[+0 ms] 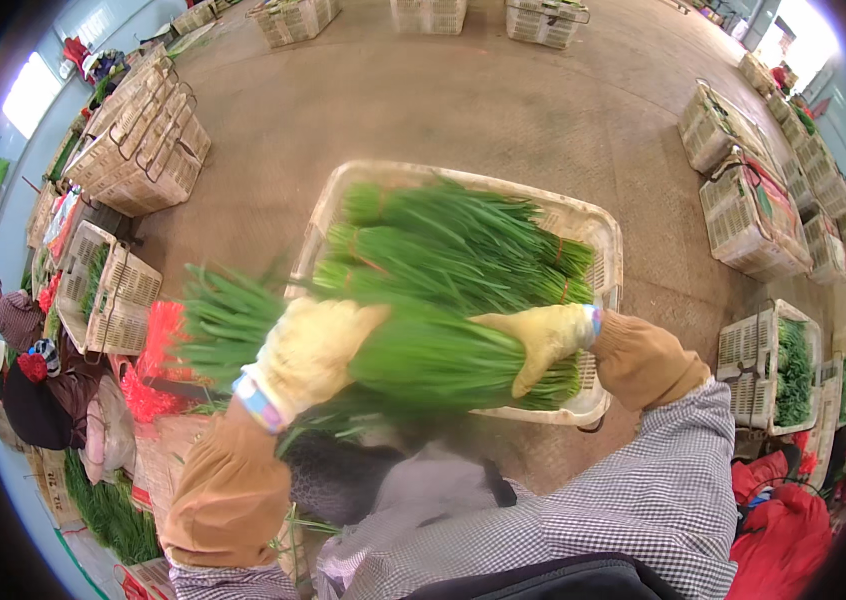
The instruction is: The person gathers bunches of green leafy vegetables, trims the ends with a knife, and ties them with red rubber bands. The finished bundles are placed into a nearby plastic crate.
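Observation:
Both of my hands wear yellow work gloves and hold one large bunch of garlic chives (430, 360), blurred by motion. Near the middle of the bunch is my left hand (318, 349), with the leafy ends trailing out to its left. Around the paler stem end on the right my right hand (543, 337) is closed. The bunch lies over the near side of a cream plastic crate (468, 180). Inside that crate, several banded bundles of chives (445, 247) are laid side by side. The near part of the crate is partly hidden by the bunch.
Stacked crates (145, 150) stand at left, near an open crate (119, 292). Red plastic ties (160, 360) hang beside my left arm. Another person (47, 382) sits at far left. Closed crates (753, 210) and a chive-filled crate (768, 367) stand at right; a person in red (783, 532) is lower right.

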